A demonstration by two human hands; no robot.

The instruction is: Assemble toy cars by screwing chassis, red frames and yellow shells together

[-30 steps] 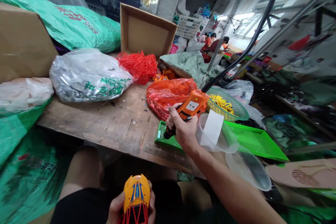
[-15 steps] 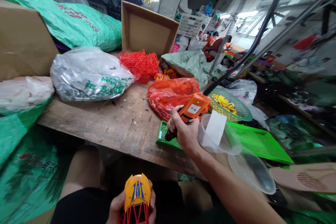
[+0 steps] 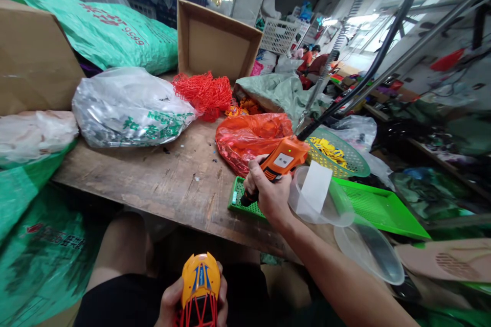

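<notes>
At the bottom of the head view my left hand (image 3: 171, 300) grips a toy car (image 3: 201, 281) with a yellow body, blue markings and a red cage-like frame. The car is held low, in front of the table edge. My right hand (image 3: 270, 191) is wrapped round an orange and black electric screwdriver (image 3: 284, 157), which hangs from a black cable and a coiled spring. Its dark tip end points down left over a small green perforated tray (image 3: 237, 199). The bit itself I cannot make out.
A red plastic bag (image 3: 245, 135) and a tangle of red frames (image 3: 203, 93) lie on the wooden table (image 3: 153, 179). On the right are a green basket (image 3: 358, 163) of yellow parts, a clear tub (image 3: 339, 209) and a green tray (image 3: 383, 209). A white bag (image 3: 126, 107) sits left.
</notes>
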